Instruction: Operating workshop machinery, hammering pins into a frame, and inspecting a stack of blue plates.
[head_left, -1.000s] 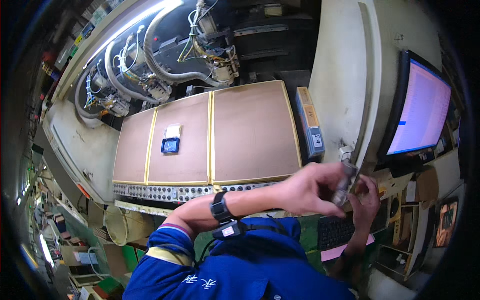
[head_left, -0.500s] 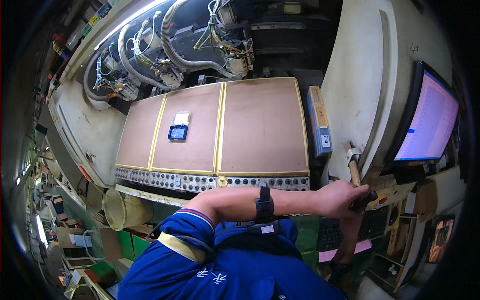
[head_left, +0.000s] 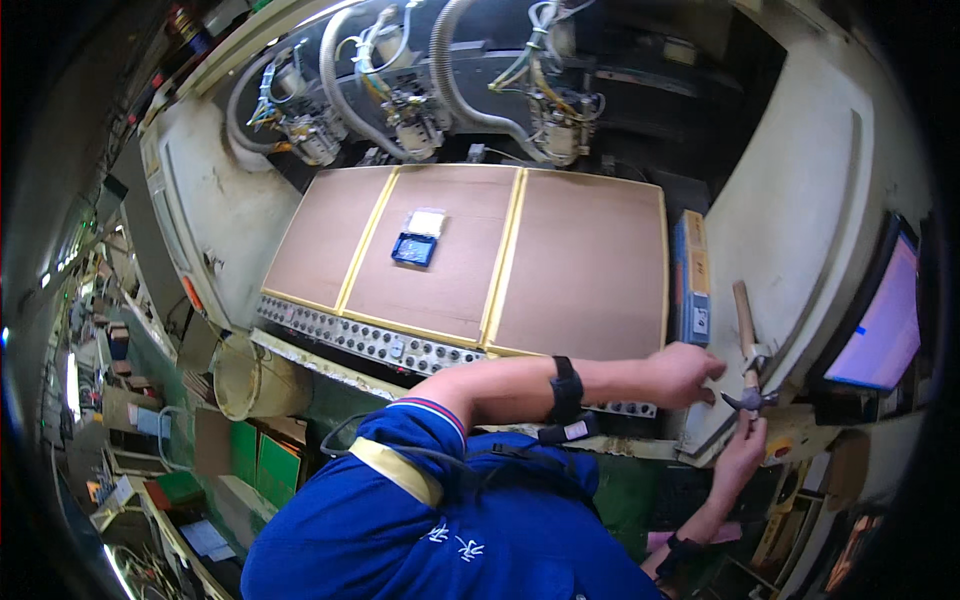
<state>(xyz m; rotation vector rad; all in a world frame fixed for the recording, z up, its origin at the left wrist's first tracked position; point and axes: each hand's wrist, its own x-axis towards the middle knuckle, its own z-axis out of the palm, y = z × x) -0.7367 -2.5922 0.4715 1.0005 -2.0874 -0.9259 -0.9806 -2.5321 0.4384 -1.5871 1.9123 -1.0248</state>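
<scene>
A hammer (head_left: 744, 330) with a wooden handle stands head down and handle up against the cream machine panel (head_left: 800, 200) at the right. My right hand (head_left: 743, 455) reaches up from below, and its fingers close on the hammer's metal head. My left hand (head_left: 683, 373), with a black wristband on its forearm, stretches across my body. Its fingers are spread just left of the hammer head, at the panel's lower edge. It holds nothing.
A brown machine bed (head_left: 580, 260) with yellow strips carries a small blue tray (head_left: 414, 248). A row of buttons (head_left: 380, 342) lines its front edge. A blue box (head_left: 690, 275) lies at its right side. A lit monitor (head_left: 885, 325) stands far right, with hoses (head_left: 450, 70) behind and a bucket (head_left: 238, 378) lower left.
Both hands were together around the tool one second ago. Now the hammer stands upright against the panel, the left hand is off it, and the right hand is under its head.
</scene>
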